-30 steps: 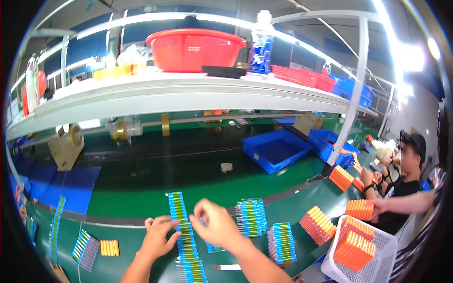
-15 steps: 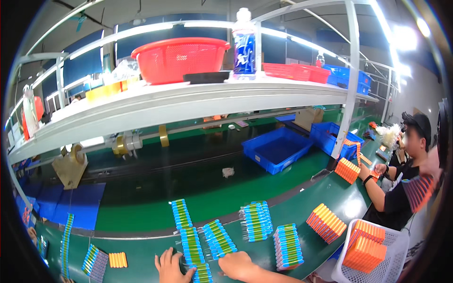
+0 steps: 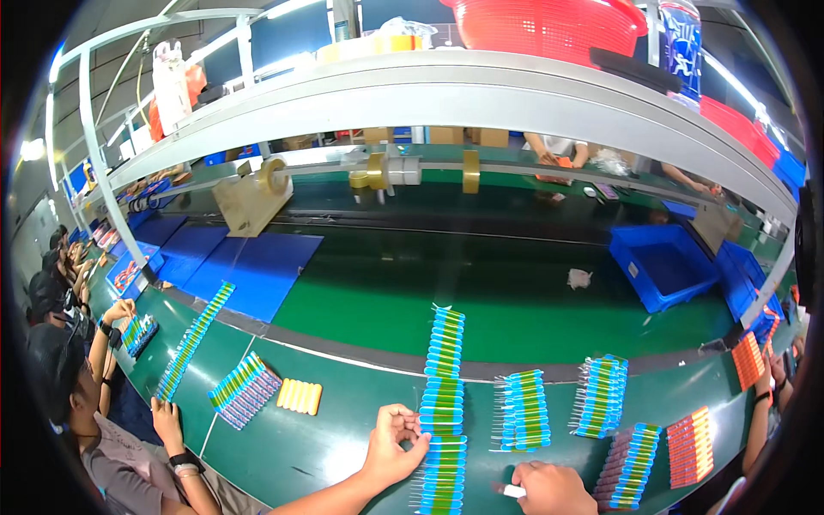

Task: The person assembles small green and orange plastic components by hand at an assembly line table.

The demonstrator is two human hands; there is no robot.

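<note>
Bright overhead strip lights — sharp centre, strong fisheye bending, dark vignetted rim.

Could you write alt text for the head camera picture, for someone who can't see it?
A person's left hand touches a long column of blue-and-green pieces on a green workbench, while the right hand pinches a small white piece. More batches lie alongside, before a green conveyor belt.

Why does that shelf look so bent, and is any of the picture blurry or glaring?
Head view: the fisheye lens bows the straight grey shelf into an arc and blacks out the corners; bright ceiling lights glare at upper right; the green table shows soft reflections; the blue-green strips by the left hand look sharp.
</note>
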